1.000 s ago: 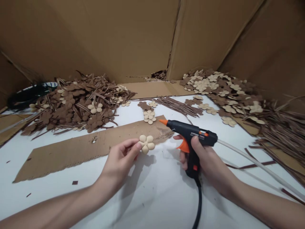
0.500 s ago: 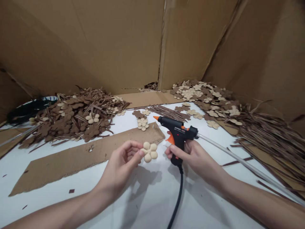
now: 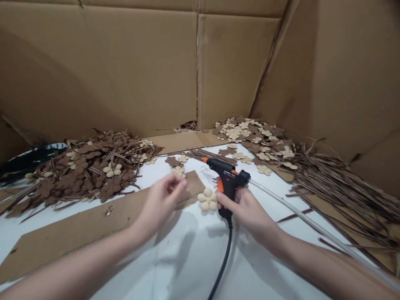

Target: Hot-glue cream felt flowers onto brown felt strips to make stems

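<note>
The black and orange glue gun (image 3: 229,179) is in my right hand (image 3: 250,204), its orange nozzle pointing up and left. A cream five-petal flower (image 3: 208,200) is pinched at its right edge by the thumb and a finger of this same hand, beside the gun's handle. My left hand (image 3: 165,198) is left of the flower and apart from it, over the end of a long cardboard strip (image 3: 90,225). Its fingers are curled, with thumb and forefinger together; whether something small lies between them is hidden. A red light shows on the gun.
Brown and cream flowers mixed with strips form a pile (image 3: 90,162) at the left. Another flower pile (image 3: 250,135) lies at the back right, beside a heap of brown strips (image 3: 340,187). A clear glue stick (image 3: 296,212) extends behind the gun. Cardboard walls (image 3: 125,71) stand behind.
The flower has passed from my left hand to my right hand, which still holds the glue gun. My left hand has drawn away from it. The whole view has shifted slightly.
</note>
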A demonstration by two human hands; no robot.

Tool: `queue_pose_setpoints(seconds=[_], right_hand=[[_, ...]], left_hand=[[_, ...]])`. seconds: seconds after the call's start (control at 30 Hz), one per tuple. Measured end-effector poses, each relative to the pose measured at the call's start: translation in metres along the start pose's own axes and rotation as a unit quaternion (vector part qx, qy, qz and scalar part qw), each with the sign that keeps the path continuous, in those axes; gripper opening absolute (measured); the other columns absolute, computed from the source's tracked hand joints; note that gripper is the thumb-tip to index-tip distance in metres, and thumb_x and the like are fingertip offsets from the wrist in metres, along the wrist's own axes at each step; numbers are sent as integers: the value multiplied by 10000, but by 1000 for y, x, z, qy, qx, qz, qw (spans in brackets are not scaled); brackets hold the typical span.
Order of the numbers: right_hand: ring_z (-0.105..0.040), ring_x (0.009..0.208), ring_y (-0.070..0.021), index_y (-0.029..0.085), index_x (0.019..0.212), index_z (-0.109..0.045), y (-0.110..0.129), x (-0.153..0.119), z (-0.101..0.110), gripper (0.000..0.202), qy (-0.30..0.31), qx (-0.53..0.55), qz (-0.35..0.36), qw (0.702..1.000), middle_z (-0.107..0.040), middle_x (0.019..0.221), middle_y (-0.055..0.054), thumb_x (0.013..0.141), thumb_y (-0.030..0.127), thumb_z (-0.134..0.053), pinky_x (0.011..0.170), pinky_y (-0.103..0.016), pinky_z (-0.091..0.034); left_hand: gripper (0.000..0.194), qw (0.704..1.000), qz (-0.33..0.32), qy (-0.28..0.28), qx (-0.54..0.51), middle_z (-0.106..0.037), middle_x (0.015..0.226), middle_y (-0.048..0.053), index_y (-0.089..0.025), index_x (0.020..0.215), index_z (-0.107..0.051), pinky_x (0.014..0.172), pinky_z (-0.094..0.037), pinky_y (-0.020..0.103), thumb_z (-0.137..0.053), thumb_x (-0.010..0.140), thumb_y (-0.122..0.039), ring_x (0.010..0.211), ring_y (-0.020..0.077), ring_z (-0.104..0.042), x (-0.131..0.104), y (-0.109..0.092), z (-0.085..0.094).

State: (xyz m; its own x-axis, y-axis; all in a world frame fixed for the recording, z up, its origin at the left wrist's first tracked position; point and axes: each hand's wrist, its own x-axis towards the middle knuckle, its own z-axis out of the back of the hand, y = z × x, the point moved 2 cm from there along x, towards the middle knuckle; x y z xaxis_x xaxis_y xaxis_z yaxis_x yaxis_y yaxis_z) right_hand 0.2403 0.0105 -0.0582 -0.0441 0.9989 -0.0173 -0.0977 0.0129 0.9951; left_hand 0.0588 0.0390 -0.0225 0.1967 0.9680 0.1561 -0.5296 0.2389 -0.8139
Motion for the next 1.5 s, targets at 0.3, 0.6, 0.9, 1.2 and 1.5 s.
queue_pose_setpoints(seconds=[0.3, 0.6, 0.9, 1.2, 1.5], right_hand=[[-484, 562, -132, 158, 608, -505, -4, 10, 9, 291, -59, 27, -16, 998, -530, 581, -7, 728, 407, -597, 543, -271, -388], [-492, 579, -140, 169, 621, -488, -2, 15, 12, 251, -70, 21, -6, 997, -527, 592, -7, 725, 385, -560, 561, -276, -400], [-490, 591, -136, 171, 619, -492, -3, 15, 12, 234, -73, 26, -2, 997, -527, 603, 2, 725, 366, -565, 576, -269, -399], [-496, 582, -135, 166, 639, -492, -2, 15, 12, 240, -67, 27, -9, 997, -529, 603, 3, 732, 371, -574, 554, -264, -399], [-504, 611, -146, 158, 714, -495, -5, 11, 12, 239, -68, 19, -18, 997, -537, 630, 0, 749, 383, -569, 570, -273, -403]], left_hand=[[179, 922, -142, 47, 357, -663, 895, 70, -162, 887, -632, 711, -424, 289, -472, 844, -231, 821, 197, -599, 125, 1, 4], [289, 862, -145, 181, 451, -563, 1125, 83, -165, 1118, -536, 795, -494, 392, -515, 861, -297, 950, 194, -576, 167, 22, -44], [303, 880, -152, 132, 430, -563, 1122, 86, -151, 1125, -529, 792, -494, 402, -515, 861, -299, 946, 198, -577, 173, 25, -34], [265, 918, -144, 65, 363, -595, 1053, 70, -134, 1059, -563, 769, -502, 382, -518, 859, -302, 899, 186, -592, 178, 7, -13], [299, 937, -141, -60, 315, -696, 890, 98, -112, 1067, -609, 772, -463, 303, -519, 782, -137, 837, 210, -634, 180, -6, 7]])
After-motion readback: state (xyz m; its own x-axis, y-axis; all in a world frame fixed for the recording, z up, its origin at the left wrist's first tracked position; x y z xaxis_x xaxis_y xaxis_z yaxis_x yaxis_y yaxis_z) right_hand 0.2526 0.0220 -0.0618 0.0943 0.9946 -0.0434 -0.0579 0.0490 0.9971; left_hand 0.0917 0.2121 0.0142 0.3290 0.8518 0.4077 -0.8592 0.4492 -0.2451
